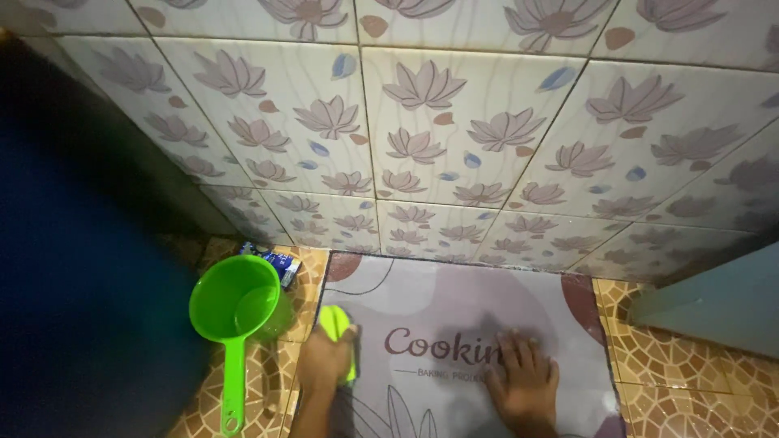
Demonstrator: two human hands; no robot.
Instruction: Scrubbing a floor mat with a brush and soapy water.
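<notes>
Left hand (324, 361) (gripping sponge (337, 324)) — mat (454, 308)

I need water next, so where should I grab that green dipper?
Probably by the long straight handle of the green dipper, coming from the near side: it points toward the person, while the cup stands upright on the floor beside the left hand.

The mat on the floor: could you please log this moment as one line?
left hand: grips green sponge on mat | right hand: flat on mat | green dipper: on floor beside mat

Left hand (326, 361) clenched (right hand (523, 380) flat)—
</notes>
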